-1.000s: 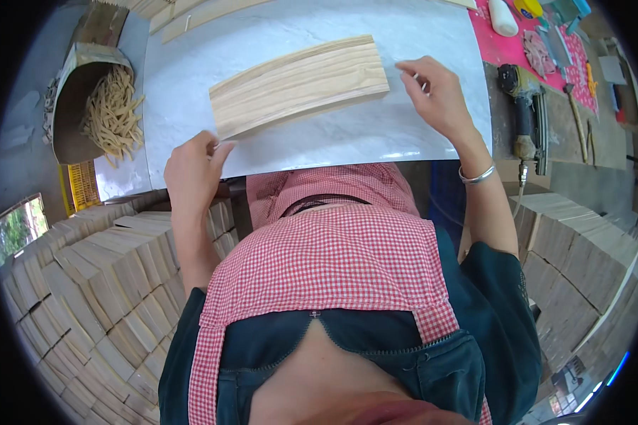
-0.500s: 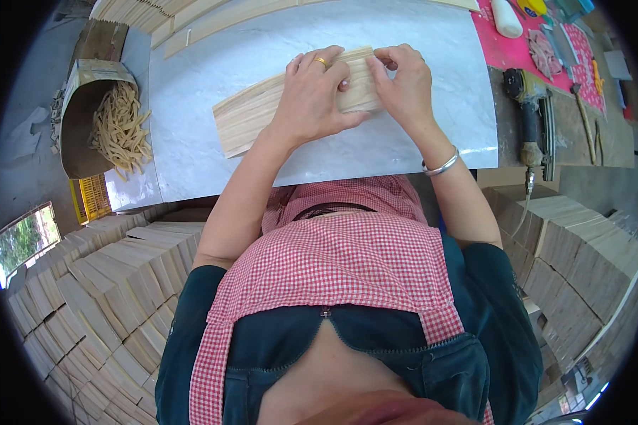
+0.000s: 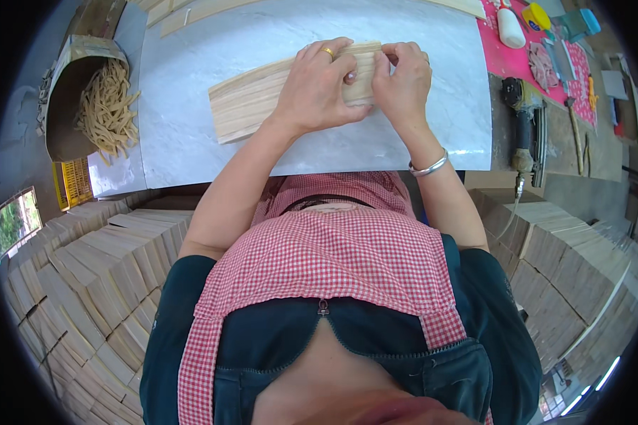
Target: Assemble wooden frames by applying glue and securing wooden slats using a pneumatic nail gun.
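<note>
A pale wooden board (image 3: 247, 105) with streaked grain lies on the marble-patterned table top, slanting slightly up toward the right. Across its right half rests my left hand (image 3: 317, 88), with a gold ring; its thumb stretches along the near edge and its fingers curl toward the far edge, gripping the board. At the board's right end is my right hand (image 3: 405, 81), a silver bangle on the wrist. Its thumb and bent fingers close on that end. The fingertips are partly hidden, so anything small between them cannot be made out.
Thin wood strips (image 3: 110, 113) spill from a box (image 3: 71, 134) at the left. At the right lie an air nailer (image 3: 522, 131), a hammer (image 3: 578, 134) and a white bottle (image 3: 510, 27) on pink cloth. Stacked boards (image 3: 92, 276) stand below the table on both sides.
The whole view has tilted slightly. Both hands keep nearly the same hold on the board, and my right fingers have shifted a little at its end.
</note>
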`<state>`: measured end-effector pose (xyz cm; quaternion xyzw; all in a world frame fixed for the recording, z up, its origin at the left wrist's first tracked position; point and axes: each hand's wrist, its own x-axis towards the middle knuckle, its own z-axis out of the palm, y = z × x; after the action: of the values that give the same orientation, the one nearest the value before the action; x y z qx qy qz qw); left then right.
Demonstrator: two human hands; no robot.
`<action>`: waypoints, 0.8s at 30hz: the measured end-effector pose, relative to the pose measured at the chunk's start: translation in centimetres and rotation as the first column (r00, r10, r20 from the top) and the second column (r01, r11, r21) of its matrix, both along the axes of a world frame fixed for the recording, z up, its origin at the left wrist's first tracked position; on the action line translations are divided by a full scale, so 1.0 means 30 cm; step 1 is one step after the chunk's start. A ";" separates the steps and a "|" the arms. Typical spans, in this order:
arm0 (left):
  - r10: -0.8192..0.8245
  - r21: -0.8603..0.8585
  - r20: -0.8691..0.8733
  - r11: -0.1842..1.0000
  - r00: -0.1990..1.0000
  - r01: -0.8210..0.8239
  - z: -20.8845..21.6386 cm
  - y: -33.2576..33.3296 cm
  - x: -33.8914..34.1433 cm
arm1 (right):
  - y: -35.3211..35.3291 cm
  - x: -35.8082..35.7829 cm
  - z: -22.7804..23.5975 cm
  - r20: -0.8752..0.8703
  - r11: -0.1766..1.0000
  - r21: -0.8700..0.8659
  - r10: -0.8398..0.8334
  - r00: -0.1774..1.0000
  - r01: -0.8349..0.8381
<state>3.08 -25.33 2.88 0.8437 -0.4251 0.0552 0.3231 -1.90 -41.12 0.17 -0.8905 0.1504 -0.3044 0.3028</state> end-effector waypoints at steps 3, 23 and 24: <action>0.011 -0.033 0.008 0.999 1.000 -0.011 -0.009 -0.002 0.005 | -0.005 -0.004 0.010 -0.009 0.996 -0.094 -0.002 1.000 0.002; 0.011 0.012 0.143 1.000 0.990 -0.013 -0.015 -0.012 0.013 | -0.061 -0.259 0.092 -0.090 0.950 0.019 0.313 0.945 -0.313; 0.014 0.009 0.140 1.000 0.990 -0.015 -0.017 -0.012 0.010 | -0.066 -0.256 0.095 -0.094 0.944 0.000 0.329 0.940 -0.330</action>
<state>3.38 -25.69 2.36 0.8425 -0.4408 0.1143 0.2879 -9.57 -43.09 3.02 -0.9187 0.0108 -0.2088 0.3352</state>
